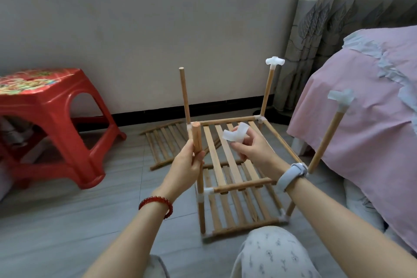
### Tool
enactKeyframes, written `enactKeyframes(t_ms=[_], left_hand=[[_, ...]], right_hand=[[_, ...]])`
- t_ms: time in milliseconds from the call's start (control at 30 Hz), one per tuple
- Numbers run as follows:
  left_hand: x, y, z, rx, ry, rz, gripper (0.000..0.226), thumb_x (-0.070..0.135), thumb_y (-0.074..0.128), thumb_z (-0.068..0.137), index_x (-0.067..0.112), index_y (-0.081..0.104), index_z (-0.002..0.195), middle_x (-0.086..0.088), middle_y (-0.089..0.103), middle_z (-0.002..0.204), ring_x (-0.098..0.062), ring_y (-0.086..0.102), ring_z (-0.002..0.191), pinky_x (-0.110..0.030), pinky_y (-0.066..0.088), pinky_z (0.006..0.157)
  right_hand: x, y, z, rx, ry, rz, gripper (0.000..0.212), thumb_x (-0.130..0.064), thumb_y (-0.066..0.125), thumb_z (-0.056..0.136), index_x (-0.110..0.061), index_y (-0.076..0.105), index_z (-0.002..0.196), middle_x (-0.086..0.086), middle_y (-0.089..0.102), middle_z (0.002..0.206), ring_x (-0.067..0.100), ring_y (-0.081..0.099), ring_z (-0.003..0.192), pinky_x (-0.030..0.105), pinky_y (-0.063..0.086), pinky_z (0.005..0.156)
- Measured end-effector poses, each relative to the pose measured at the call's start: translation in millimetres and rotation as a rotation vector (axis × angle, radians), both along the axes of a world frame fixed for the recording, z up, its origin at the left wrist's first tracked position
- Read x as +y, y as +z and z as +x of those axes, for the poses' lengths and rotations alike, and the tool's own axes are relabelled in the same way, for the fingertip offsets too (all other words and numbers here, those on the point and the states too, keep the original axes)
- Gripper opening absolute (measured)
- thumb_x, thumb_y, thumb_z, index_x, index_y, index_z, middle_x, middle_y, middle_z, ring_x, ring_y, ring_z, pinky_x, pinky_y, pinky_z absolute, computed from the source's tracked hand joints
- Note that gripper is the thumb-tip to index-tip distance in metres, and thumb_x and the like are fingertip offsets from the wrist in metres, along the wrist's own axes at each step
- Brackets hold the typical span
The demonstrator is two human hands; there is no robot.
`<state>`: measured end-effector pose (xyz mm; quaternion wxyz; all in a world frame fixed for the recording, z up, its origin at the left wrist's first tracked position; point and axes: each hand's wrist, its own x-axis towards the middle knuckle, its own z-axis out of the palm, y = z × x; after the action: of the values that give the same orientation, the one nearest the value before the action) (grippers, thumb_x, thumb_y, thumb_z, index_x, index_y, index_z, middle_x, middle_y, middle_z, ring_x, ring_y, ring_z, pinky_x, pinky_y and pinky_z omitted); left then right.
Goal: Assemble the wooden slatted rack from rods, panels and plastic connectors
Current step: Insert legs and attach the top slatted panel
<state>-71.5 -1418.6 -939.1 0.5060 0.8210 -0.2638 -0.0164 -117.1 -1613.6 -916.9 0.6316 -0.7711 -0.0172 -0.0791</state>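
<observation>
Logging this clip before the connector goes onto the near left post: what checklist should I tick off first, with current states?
1. Left hand grips the near left post: ok.
2. Post top bare, ready for a cap: ok.
3. Right hand holds the connector: ok.
4. Connector socket facing down over the post: not ok, held off to the right.
5. Post seated firmly in its lower joint: cannot tell.
6. Far left post also uncapped: ok, noted for later.
</observation>
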Motion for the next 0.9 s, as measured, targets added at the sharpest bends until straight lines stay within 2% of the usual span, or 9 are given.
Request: enactKeyframes(t_ms=[133, 267, 367, 433, 533, 600, 667, 767, 900], left_hand=[[3, 11, -12, 0.001, 0.007, 0.001, 0.008, 0.018, 0.047, 0.096, 0.026, 0.048, 0.095, -0.004, 0.059, 0.094, -0.021, 0.06, 0.088, -0.027, 0.05, 0.077], [-3, 37, -15, 0.12, -0.029, -0.289, 0.015, 0.019, 0.05, 0.096, 0.032, 0.051, 0.103, -0.011, 0.06, 0.104, -0.024, 0.061, 0.096, -0.028, 0.053, 0.083], [-10, 46, -18, 0.211, -0.058, -0.464, 0.018, 0.012, 0.046, 0.097, 0.019, 0.057, 0.11, -0.007, 0.061, 0.096, -0.017, 0.061, 0.091, -0.017, 0.05, 0.077], [-12, 45, -17, 0.207, -0.044, -0.483, 0.02, 0.01, 0.046, 0.097, 0.011, 0.057, 0.114, -0.004, 0.061, 0.092, -0.011, 0.06, 0.088, -0.017, 0.049, 0.078], [-10, 45, -14, 0.12, -0.009, -0.436, 0.022, 0.012, 0.049, 0.096, 0.017, 0.058, 0.115, -0.006, 0.059, 0.107, -0.012, 0.058, 0.099, -0.023, 0.048, 0.087], [-11, 43, -14, 0.024, 0.034, -0.415, 0.025, 0.011, 0.052, 0.094, 0.028, 0.056, 0.11, -0.004, 0.055, 0.108, -0.016, 0.057, 0.099, -0.025, 0.05, 0.086], [-13, 41, -15, -0.056, 0.087, -0.42, 0.027, 0.009, 0.055, 0.092, 0.027, 0.056, 0.112, -0.001, 0.053, 0.102, -0.012, 0.057, 0.091, -0.021, 0.051, 0.079], [-12, 40, -7, -0.084, 0.084, -0.389, 0.031, 0.013, 0.054, 0.092, 0.012, 0.056, 0.123, -0.001, 0.051, 0.099, 0.001, 0.055, 0.083, -0.009, 0.046, 0.072], [-12, 41, -3, -0.091, 0.084, -0.309, 0.035, 0.015, 0.054, 0.093, 0.02, 0.051, 0.127, -0.003, 0.051, 0.097, -0.016, 0.056, 0.089, -0.018, 0.048, 0.08]], right_hand=[[19, 17, 4, -0.029, 0.078, 0.031, 0.023, -0.007, 0.061, 0.088, -0.019, 0.055, 0.106, -0.004, 0.054, 0.069, 0.004, 0.048, 0.055, 0.017, 0.041, 0.05], [30, 32, 5, -0.022, 0.033, 0.15, 0.024, -0.028, 0.068, 0.077, -0.012, 0.059, 0.092, -0.008, 0.05, 0.06, 0.003, 0.042, 0.051, 0.015, 0.036, 0.047], [37, 43, 9, 0.069, -0.014, 0.43, 0.03, -0.037, 0.067, 0.072, -0.011, 0.053, 0.077, -0.008, 0.038, 0.052, 0.008, 0.029, 0.051, 0.018, 0.023, 0.049], [42, 53, 15, 0.118, -0.013, 0.612, 0.035, -0.037, 0.067, 0.072, -0.008, 0.053, 0.086, -0.006, 0.036, 0.055, 0.007, 0.029, 0.052, 0.02, 0.022, 0.052], [47, 63, 18, 0.119, 0.049, 0.716, 0.047, -0.039, 0.065, 0.073, -0.003, 0.057, 0.102, -0.001, 0.049, 0.068, 0.009, 0.045, 0.059, 0.02, 0.037, 0.057], [46, 59, 18, 0.111, 0.072, 0.627, 0.044, -0.04, 0.063, 0.076, -0.006, 0.06, 0.103, 0.001, 0.06, 0.075, 0.012, 0.057, 0.068, 0.023, 0.047, 0.066], [42, 54, 15, 0.1, 0.051, 0.535, 0.042, -0.043, 0.06, 0.078, -0.006, 0.062, 0.1, 0.0, 0.065, 0.075, 0.01, 0.061, 0.07, 0.021, 0.051, 0.063], [39, 54, 18, 0.034, -0.008, 0.331, 0.042, -0.046, 0.055, 0.08, -0.005, 0.063, 0.086, -0.001, 0.055, 0.064, 0.006, 0.049, 0.056, 0.015, 0.042, 0.052], [46, 65, 23, -0.065, 0.067, -0.031, 0.039, -0.03, 0.038, 0.098, 0.004, 0.055, 0.088, 0.0, 0.044, 0.062, 0.002, 0.039, 0.049, 0.014, 0.035, 0.049]])
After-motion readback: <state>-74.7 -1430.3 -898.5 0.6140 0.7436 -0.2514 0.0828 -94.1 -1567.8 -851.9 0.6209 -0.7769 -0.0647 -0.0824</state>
